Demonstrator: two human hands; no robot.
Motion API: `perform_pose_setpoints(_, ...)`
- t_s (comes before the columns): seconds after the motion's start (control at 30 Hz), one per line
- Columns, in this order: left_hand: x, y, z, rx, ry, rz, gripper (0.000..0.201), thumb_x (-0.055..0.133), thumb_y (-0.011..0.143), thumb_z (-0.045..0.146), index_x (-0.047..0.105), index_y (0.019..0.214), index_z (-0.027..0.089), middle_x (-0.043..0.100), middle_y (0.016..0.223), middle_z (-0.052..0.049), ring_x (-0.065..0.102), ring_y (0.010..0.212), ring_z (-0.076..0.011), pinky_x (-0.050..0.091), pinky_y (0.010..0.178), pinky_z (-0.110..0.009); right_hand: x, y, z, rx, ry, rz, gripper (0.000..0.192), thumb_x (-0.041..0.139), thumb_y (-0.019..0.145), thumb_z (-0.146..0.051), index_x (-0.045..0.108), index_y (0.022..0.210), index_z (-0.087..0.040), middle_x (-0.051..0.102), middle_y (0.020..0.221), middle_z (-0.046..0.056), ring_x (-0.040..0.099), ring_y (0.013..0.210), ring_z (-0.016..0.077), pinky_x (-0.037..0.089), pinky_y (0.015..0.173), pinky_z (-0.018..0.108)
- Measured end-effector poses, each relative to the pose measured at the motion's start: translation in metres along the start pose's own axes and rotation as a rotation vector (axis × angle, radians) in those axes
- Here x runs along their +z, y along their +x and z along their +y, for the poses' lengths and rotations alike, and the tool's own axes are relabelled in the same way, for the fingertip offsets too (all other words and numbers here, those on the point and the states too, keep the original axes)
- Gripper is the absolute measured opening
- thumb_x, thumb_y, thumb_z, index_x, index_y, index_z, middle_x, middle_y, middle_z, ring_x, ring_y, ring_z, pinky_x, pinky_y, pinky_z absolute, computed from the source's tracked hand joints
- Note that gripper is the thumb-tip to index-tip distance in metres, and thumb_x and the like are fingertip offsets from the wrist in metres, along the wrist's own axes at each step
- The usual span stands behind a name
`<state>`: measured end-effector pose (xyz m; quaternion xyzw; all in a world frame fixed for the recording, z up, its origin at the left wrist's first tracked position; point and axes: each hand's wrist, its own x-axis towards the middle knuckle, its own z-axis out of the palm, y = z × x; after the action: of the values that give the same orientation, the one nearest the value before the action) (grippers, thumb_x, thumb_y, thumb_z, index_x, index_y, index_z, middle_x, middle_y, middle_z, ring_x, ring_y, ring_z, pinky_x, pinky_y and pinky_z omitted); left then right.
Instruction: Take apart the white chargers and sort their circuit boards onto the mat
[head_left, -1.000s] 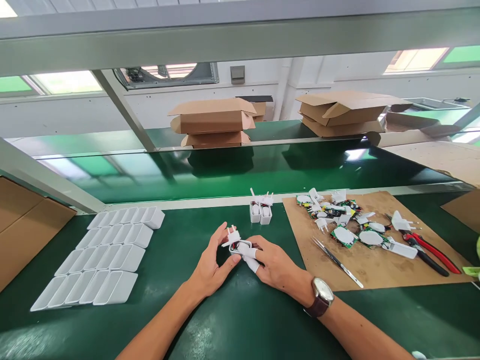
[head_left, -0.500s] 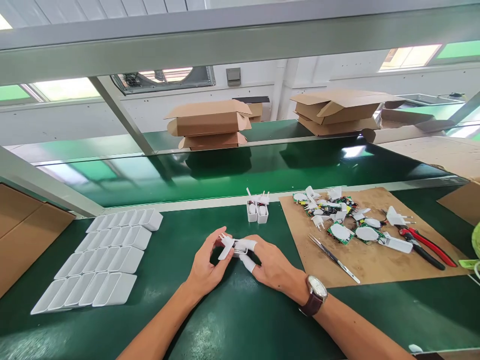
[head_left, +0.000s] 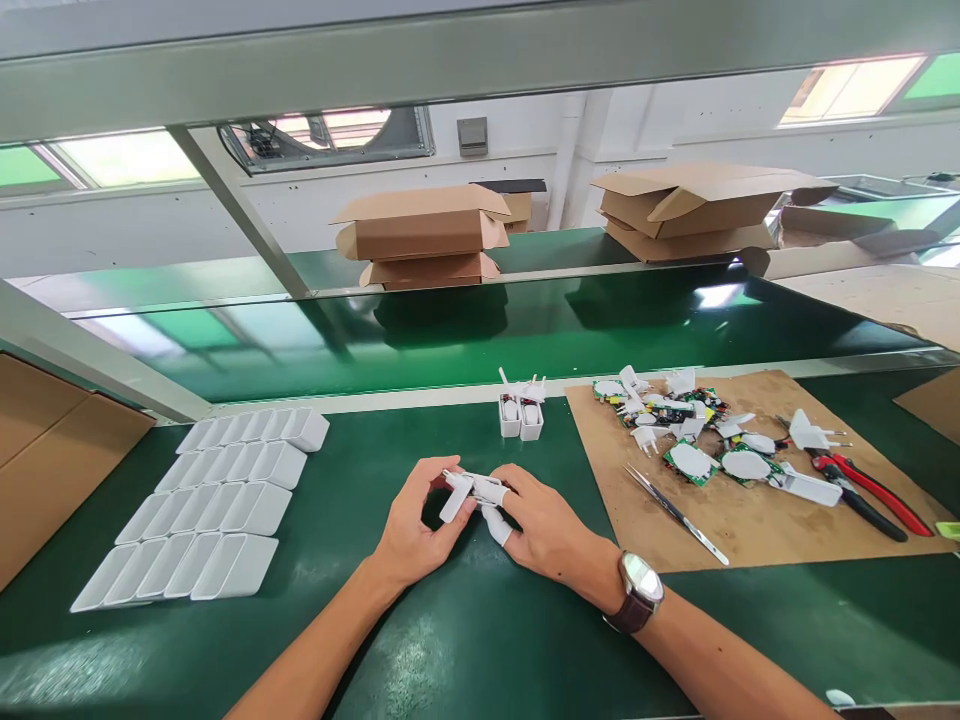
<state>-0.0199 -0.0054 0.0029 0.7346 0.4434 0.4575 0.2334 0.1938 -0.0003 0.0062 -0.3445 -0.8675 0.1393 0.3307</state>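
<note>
No legible brand, label or writing anywhere in view. White plug adapter (head_left: 469,490), low over the green counter (head_left: 480,640) at centre, pinched between left hand (head_left: 417,525) and right hand (head_left: 541,525), right fingertips in white cots. Rows of white casings (head_left: 210,505) to the left. Two upright adapters (head_left: 520,412) just behind the hands. Brown board (head_left: 757,540) to the right, bearing circuit boards and plug parts (head_left: 686,440), tweezers (head_left: 677,515), red-handled cutters (head_left: 870,490). Wristwatch (head_left: 639,592) on right wrist. Cardboard boxes (head_left: 424,235) on the far shelf.
</note>
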Motion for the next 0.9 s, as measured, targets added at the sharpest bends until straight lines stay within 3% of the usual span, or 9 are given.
perform_pose_setpoints(0.1, 0.001, 0.001, -0.002, 0.002, -0.003, 0.002, 0.043, 0.064, 0.095, 0.033, 0.051, 0.135, 0.025, 0.067, 0.108, -0.006, 0.070, 0.092, -0.0192, 0.062, 0.085, -0.037, 0.001, 0.000, 0.002, 0.029, 0.064, 0.022, 0.028, 0.049, 0.095, -0.014, 0.062, 0.119, -0.022, 0.065, 0.105, 0.010, 0.063, 0.088, 0.0203, 0.058, 0.076, 0.033)
perform_pose_setpoints(0.2, 0.001, 0.001, -0.004, 0.007, -0.026, 0.025, 0.059, 0.068, 0.093, 0.039, 0.042, 0.144, 0.028, 0.066, 0.111, -0.006, 0.071, 0.093, -0.0192, 0.063, 0.085, -0.037, 0.001, 0.004, 0.004, 0.118, 0.273, 0.071, 0.026, 0.051, 0.096, -0.019, 0.064, 0.118, -0.022, 0.065, 0.109, 0.010, 0.064, 0.094, 0.0204, 0.058, 0.084, 0.036)
perform_pose_setpoints(0.33, 0.003, 0.000, -0.001, 0.082, 0.029, 0.016, 0.091, 0.082, 0.081, 0.045, 0.029, 0.154, 0.030, 0.061, 0.129, -0.011, 0.068, 0.107, -0.0257, 0.061, 0.090, -0.043, 0.000, 0.010, 0.002, 0.510, 0.935, 0.132, 0.028, 0.059, 0.095, -0.039, 0.065, 0.116, -0.023, 0.069, 0.109, 0.008, 0.069, 0.094, 0.0214, 0.059, 0.086, 0.041)
perform_pose_setpoints(0.4, 0.005, -0.001, 0.002, 0.155, 0.090, 0.031, 0.084, 0.078, 0.086, 0.037, 0.029, 0.155, 0.030, 0.061, 0.130, -0.012, 0.068, 0.107, -0.0258, 0.060, 0.090, -0.044, 0.000, 0.013, -0.002, 0.663, 1.244, 0.063, 0.034, 0.063, 0.091, -0.047, 0.066, 0.113, -0.020, 0.072, 0.104, 0.008, 0.071, 0.094, 0.0242, 0.059, 0.088, 0.046)
perform_pose_setpoints(0.47, 0.006, 0.000, 0.006, 0.236, 0.127, 0.053, 0.073, 0.070, 0.091, 0.027, 0.032, 0.153, 0.028, 0.063, 0.127, -0.013, 0.067, 0.108, -0.0257, 0.060, 0.089, -0.043, 0.000, 0.015, -0.007, 0.725, 1.412, -0.016, 0.038, 0.068, 0.086, -0.048, 0.068, 0.109, -0.018, 0.074, 0.100, 0.009, 0.073, 0.098, 0.0275, 0.056, 0.094, 0.051)
perform_pose_setpoints(0.57, 0.007, 0.001, 0.008, 0.300, 0.148, 0.058, 0.072, 0.068, 0.091, 0.022, 0.032, 0.153, 0.025, 0.064, 0.127, -0.014, 0.066, 0.111, -0.0279, 0.060, 0.089, -0.043, -0.001, 0.017, -0.014, 0.742, 1.489, -0.038, 0.037, 0.073, 0.082, -0.046, 0.069, 0.106, -0.018, 0.076, 0.101, 0.010, 0.073, 0.103, 0.0296, 0.052, 0.100, 0.054)
perform_pose_setpoints(0.9, 0.004, 0.001, 0.009, 0.317, 0.111, 0.037, 0.079, 0.069, 0.091, 0.021, 0.026, 0.157, 0.027, 0.067, 0.130, -0.016, 0.066, 0.116, -0.0280, 0.061, 0.088, -0.044, -0.003, 0.016, -0.018, 0.772, 1.457, -0.054, 0.033, 0.069, 0.085, -0.040, 0.070, 0.111, -0.019, 0.076, 0.100, 0.009, 0.075, 0.096, 0.0278, 0.051, 0.102, 0.053)
